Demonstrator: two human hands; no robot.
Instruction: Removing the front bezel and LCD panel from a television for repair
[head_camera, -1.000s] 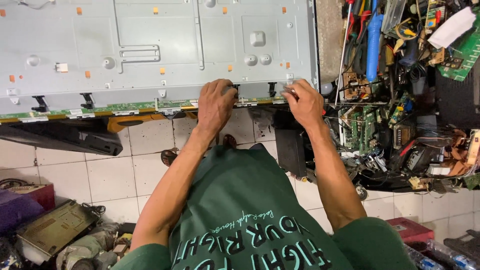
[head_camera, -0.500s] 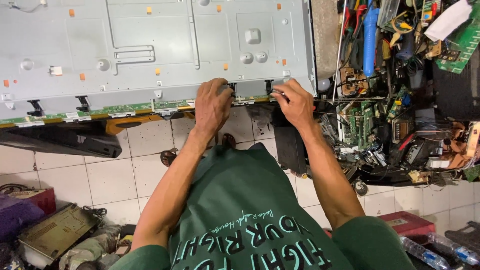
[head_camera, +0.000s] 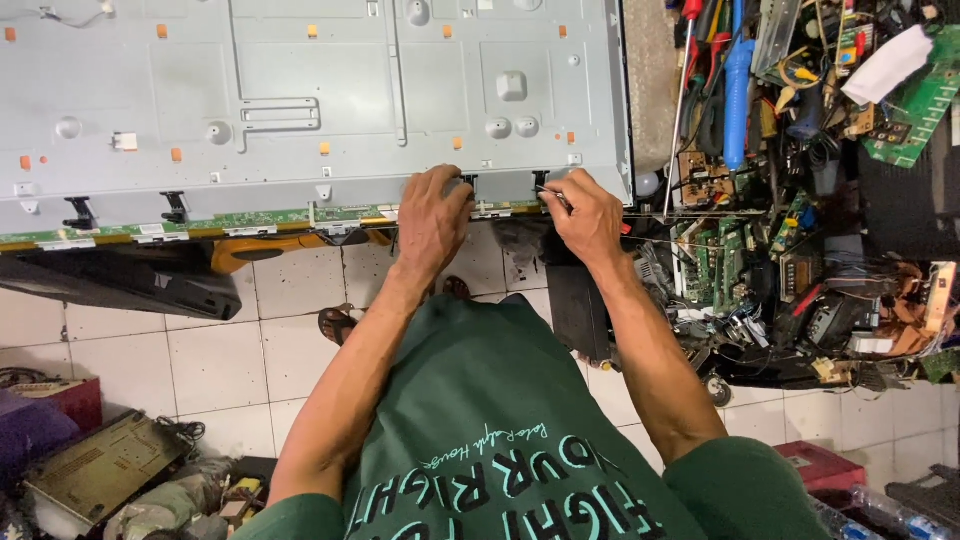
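A large grey metal back panel of a flat screen (head_camera: 300, 110) lies across the workbench, with a narrow green circuit strip (head_camera: 260, 218) along its near edge. My left hand (head_camera: 432, 215) rests fingers-down on that near edge, pressing the strip area. My right hand (head_camera: 585, 215) sits just to its right at the panel's corner, pinching a thin dark pointed tool (head_camera: 553, 195) against the edge. Both forearms reach up from my green shirt.
A heap of circuit boards, wires and tools (head_camera: 800, 200) fills the bench to the right, with a blue-handled tool (head_camera: 738, 90) and screwdrivers. A black screen frame (head_camera: 120, 285) lies under the panel's left. Boxes and electronic scrap (head_camera: 90, 470) lie on the white tiled floor.
Both hands have slid slightly left along the panel's near edge. The right hand now pinches the thin tool at the edge.
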